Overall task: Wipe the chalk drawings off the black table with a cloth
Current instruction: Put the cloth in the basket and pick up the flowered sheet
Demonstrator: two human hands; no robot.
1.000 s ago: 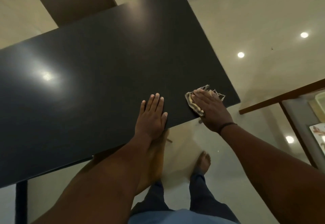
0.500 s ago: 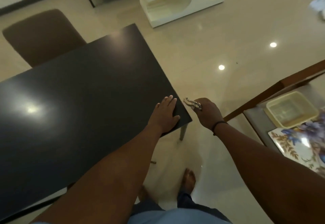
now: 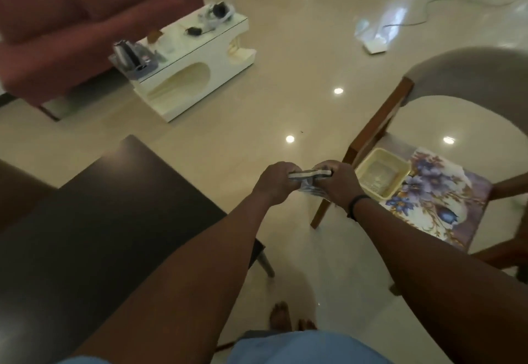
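Observation:
The black table (image 3: 108, 220) lies at the lower left, its top dark and plain with no chalk marks visible. Both my hands are off it, out over the floor to its right. My left hand (image 3: 275, 182) and my right hand (image 3: 338, 182) each grip an end of the striped cloth (image 3: 307, 176), which is bunched and stretched between them. Part of the cloth hangs below my right hand. A dark band circles my right wrist.
A chair (image 3: 405, 123) to the right has a floral seat carrying a cream plastic basket (image 3: 383, 176). A white low table (image 3: 194, 60) with a kettle stands ahead, a red sofa (image 3: 71, 20) behind it. A cable and white box (image 3: 374, 46) lie on the glossy floor.
My left hand lifted off the table and joined my right hand on the cloth. Both hands moved right, away from the table edge. The view swung up and right.

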